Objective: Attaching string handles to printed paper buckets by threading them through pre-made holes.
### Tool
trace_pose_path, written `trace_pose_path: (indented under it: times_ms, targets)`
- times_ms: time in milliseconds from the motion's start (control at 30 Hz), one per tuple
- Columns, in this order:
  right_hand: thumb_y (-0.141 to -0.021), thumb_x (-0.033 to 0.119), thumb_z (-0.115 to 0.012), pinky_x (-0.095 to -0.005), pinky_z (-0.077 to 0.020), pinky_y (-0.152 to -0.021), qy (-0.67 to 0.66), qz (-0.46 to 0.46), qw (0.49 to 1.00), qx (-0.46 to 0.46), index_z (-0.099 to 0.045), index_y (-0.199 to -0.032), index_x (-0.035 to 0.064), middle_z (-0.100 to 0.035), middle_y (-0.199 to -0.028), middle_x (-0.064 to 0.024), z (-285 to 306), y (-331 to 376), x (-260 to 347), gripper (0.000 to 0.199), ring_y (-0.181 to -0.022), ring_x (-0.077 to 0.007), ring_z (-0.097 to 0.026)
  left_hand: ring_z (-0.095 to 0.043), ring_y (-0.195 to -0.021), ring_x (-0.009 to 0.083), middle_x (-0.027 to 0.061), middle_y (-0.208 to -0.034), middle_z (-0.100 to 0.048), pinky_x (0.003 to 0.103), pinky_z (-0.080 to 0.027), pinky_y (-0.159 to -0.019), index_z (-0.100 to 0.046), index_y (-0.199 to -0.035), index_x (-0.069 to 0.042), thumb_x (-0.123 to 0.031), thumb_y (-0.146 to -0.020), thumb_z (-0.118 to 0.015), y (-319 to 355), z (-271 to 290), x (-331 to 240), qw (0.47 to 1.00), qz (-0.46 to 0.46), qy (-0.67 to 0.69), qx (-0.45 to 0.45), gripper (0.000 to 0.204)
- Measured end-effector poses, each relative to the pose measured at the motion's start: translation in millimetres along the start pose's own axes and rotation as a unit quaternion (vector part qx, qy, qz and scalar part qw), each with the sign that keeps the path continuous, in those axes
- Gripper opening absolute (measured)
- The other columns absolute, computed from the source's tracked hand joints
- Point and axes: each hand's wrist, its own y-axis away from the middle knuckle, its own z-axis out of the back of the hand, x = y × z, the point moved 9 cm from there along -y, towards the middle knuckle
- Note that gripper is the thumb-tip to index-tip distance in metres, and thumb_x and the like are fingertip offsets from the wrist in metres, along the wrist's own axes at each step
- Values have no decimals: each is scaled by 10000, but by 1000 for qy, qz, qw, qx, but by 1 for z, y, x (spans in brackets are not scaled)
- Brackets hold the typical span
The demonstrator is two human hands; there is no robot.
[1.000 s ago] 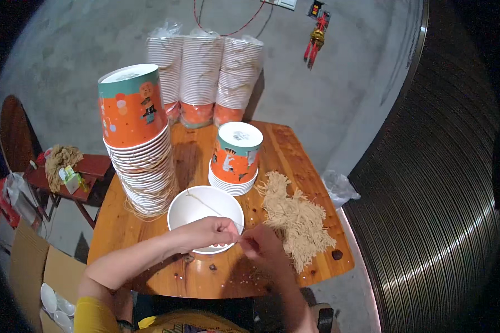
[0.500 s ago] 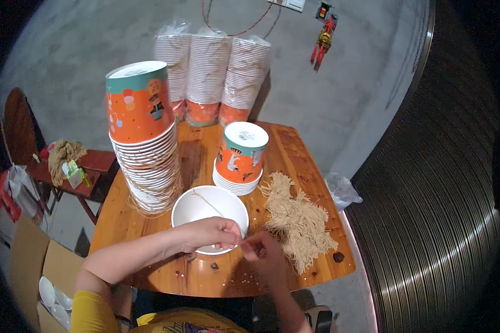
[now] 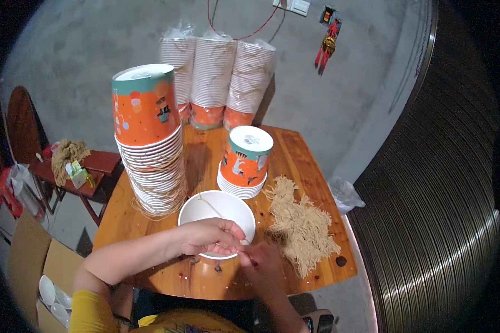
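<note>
A white paper cup (image 3: 219, 206) stands open side up at the near middle of the wooden table (image 3: 311, 166). A thin beige string (image 3: 208, 203) lies across its inside. My left hand (image 3: 210, 237) is curled over the cup's near rim and grips it. My right hand (image 3: 264, 265) is just right of it, fingertips pinched on the string's end at the rim where both hands meet. A loose pile of beige strings (image 3: 302, 230) lies to the right of my right hand.
A tall stack of upturned orange cups (image 3: 149, 139) rises left of the white cup, a short stack (image 3: 244, 161) behind it. Three wrapped cup stacks (image 3: 214, 77) stand at the far edge. A small red table (image 3: 97, 164) and a cardboard box (image 3: 30, 266) sit left; a corrugated metal wall (image 3: 433, 183) stands right.
Both hands stay together at the white cup's near rim, with only small finger movement. The view has shifted slightly.
</note>
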Motion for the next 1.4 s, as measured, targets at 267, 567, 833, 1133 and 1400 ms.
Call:
trace_pose_path:
  times_ms: [267,567,833,1133,1400]
  targets:
    - [-844,148,-615,-271,-458,-633,-170,-167,971,-9,-617,-939,43,-605,-816,-47,-5,15,-37,141,-699,-130,-563,-571,-856,110,32,-917,-558,226,-486,-790,-526,-1025,-33,64,-803,-551,6,-2,-9,995,-60,-77,-10,244]
    - [-833,200,-656,-247,-446,-599,-154,-205,966,43,-609,-921,37,-581,-719,-36,-7,0,-23,191,-640,-95,-537,-508,-858,113,24,-887,-519,247,-439,-773,-495,-1050,-42,15,-821,-537,17,-18,-29,898,-232,-370,-56,240]
    - [-824,169,-665,-239,-408,-547,-130,-233,962,63,-605,-858,28,-523,-632,-2,-13,1,-27,157,-580,-84,-483,-534,-877,248,122,-974,-477,327,-450,-791,-529,-1022,-39,-53,-818,-564,32,-24,-37,813,-228,-521,-127,207]
    - [-833,134,-658,-209,-391,-538,-135,-213,966,49,-595,-859,26,-526,-649,12,-20,4,-32,128,-584,-42,-458,-554,-854,269,123,-917,-494,348,-459,-755,-545,-927,-38,-68,-827,-558,35,-27,-40,773,-269,-546,-178,105]
    - [-819,112,-670,-208,-350,-488,-164,-212,963,24,-583,-839,32,-486,-591,25,-16,5,-28,120,-538,-25,-412,-528,-700,86,23,-728,-557,248,-452,-646,-562,-913,-32,-49,-830,-567,27,-12,-32,865,-248,-409,-150,85]
